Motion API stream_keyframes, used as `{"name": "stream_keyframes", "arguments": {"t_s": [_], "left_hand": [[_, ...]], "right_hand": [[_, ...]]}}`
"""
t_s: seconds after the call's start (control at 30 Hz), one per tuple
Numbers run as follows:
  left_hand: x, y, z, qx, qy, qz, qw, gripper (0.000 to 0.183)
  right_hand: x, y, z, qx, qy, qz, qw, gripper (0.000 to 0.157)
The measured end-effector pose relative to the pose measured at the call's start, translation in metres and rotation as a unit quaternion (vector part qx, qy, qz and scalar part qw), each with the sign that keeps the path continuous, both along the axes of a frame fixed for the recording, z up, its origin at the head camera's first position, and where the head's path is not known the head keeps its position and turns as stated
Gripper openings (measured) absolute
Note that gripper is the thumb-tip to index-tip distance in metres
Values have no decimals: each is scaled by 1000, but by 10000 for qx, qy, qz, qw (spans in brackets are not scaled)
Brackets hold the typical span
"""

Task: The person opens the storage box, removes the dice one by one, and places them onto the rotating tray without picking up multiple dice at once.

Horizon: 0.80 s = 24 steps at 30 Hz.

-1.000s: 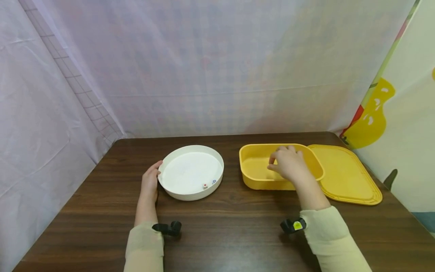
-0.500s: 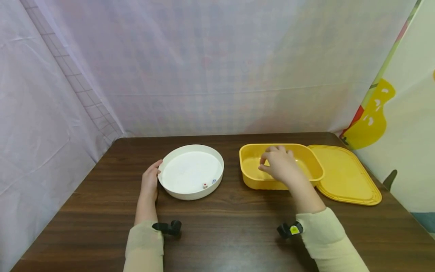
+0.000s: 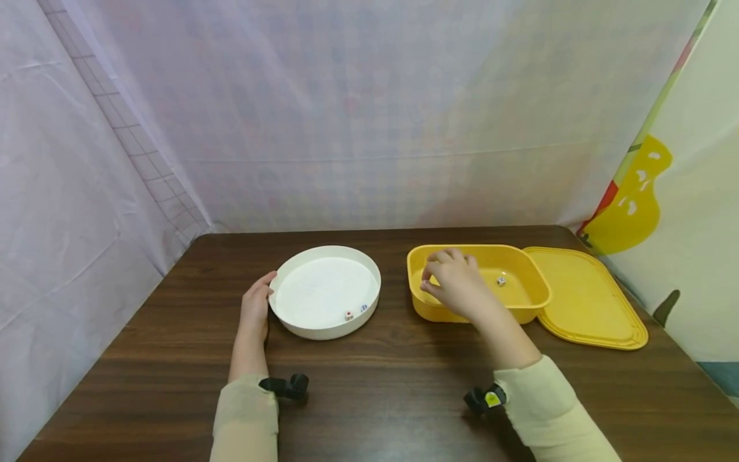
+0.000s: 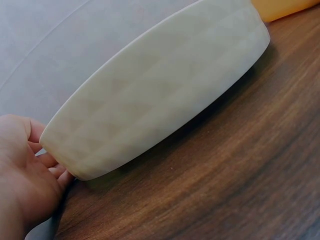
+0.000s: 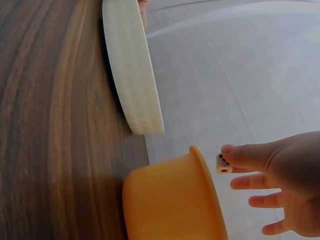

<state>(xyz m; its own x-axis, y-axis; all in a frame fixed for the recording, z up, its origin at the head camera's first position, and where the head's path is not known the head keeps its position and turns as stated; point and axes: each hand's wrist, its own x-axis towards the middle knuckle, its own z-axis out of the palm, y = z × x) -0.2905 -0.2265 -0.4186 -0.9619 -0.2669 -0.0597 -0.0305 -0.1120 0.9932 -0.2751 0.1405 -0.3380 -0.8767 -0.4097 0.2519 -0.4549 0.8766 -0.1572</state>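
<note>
In the head view my left hand (image 3: 256, 307) holds the left side of a round white tray (image 3: 323, 335); the left wrist view shows its fingers (image 4: 60, 170) against the outer wall. Two dice lie inside the tray near its front right: a die with a red dot (image 3: 349, 316) and one with blue dots (image 3: 364, 308). Above the left part of a yellow box (image 3: 537, 296) is my right hand (image 3: 458, 285). Between thumb and finger it pinches a white die (image 5: 224, 164), clearest in the right wrist view. Another die (image 3: 501, 281) sits on the box floor.
A yellow lid (image 3: 594, 298) lies flat to the right of the box, partly behind it. The dark wooden table (image 3: 369, 398) reaches back to a pale curtain (image 3: 346, 128). Bare tabletop separates tray and box.
My right hand has moved left over the yellow box, bringing the die on its floor into sight. My left hand and the tray have stayed in place.
</note>
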Motion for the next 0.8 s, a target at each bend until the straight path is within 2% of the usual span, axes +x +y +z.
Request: {"name": "stream_keyframes", "arguments": {"t_s": [0.6, 0.8], "left_hand": [[0, 0, -1, -41, -4, -32, 10000, 54], [0, -1, 0, -50, -20, -29, 10000, 54]], "right_hand": [[4, -17, -7, -154, 682, 563, 9960, 10], [5, -24, -10, -156, 692, 657, 9953, 8]]}}
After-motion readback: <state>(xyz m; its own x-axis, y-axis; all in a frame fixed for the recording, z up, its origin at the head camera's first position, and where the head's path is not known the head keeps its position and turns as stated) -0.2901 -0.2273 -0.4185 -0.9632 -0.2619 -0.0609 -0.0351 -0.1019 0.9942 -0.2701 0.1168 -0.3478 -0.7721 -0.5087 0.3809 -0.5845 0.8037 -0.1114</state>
